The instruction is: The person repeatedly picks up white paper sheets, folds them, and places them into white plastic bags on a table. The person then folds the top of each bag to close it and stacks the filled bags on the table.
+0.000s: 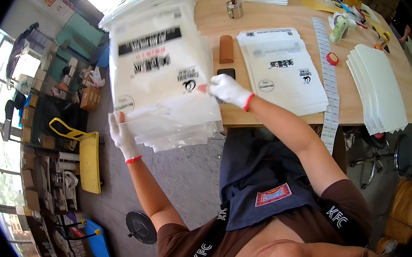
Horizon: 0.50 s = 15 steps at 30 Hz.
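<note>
At the left edge of the tabletop (213, 21), the head view shows a thick pile of printed plastic bags (163, 95), its near end hanging out past the wood. The left hand (123, 134), in a white glove, is at the pile's near left corner, thumb beside the bags' edge; whether it pinches them I cannot tell. The gloved right hand (230, 91) reaches across to the pile's right edge, fingers bent and close together, though a clamped grip cannot be made out. Just beyond it lie a black device (227, 71) and a brown block (226, 49). Farther right, a second bag stack (286, 83) lies along the near edge, beside a label strip (328, 82) draping over that edge. White sheets (378, 89) fan out at the near right corner.
</note>
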Motion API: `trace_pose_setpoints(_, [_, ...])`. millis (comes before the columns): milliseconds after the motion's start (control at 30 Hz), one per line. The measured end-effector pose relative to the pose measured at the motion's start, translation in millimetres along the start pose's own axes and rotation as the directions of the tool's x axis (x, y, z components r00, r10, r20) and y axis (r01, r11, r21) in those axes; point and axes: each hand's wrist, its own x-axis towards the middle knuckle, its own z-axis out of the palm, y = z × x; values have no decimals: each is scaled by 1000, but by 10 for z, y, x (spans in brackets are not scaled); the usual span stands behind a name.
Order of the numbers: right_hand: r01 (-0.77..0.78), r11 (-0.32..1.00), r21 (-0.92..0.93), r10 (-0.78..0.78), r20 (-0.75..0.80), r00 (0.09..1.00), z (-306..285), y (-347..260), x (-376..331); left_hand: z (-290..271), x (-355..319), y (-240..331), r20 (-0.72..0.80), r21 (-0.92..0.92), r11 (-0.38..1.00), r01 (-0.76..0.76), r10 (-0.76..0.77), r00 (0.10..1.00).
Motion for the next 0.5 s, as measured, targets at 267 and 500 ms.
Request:
trace_pose_setpoints(267, [239,935,261,-254,24,967,-202,259,-386,298,-617,-564,31,-313,931,185,-184,982])
trace_pose_setpoints(500, [-43,832,-553,-248,-440,863,-1668,638,-2460,176,-2563,-2888,527,-309,380,872,-695,490])
